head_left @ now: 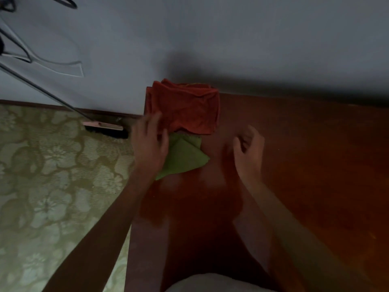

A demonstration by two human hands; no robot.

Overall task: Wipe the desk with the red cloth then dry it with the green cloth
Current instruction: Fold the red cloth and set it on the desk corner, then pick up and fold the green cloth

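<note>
A folded red cloth (185, 108) lies at the far left corner of the brown wooden desk (305, 165), against the wall. A folded green cloth (185, 157) lies just in front of it, its far edge touching the red one. My left hand (149, 142) hovers over the left side of both cloths with its fingers spread and nearly straight, covering part of the green cloth. My right hand (249, 148) hangs over bare desk to the right of the green cloth, fingers loosely curled, holding nothing.
A grey wall (231, 39) rises behind the desk. Left of the desk is a patterned floor (52, 175) with a broom head (105, 128) leaning by the baseboard. Cables (25, 51) hang at the upper left. Pale fabric (210, 283) shows at the bottom edge.
</note>
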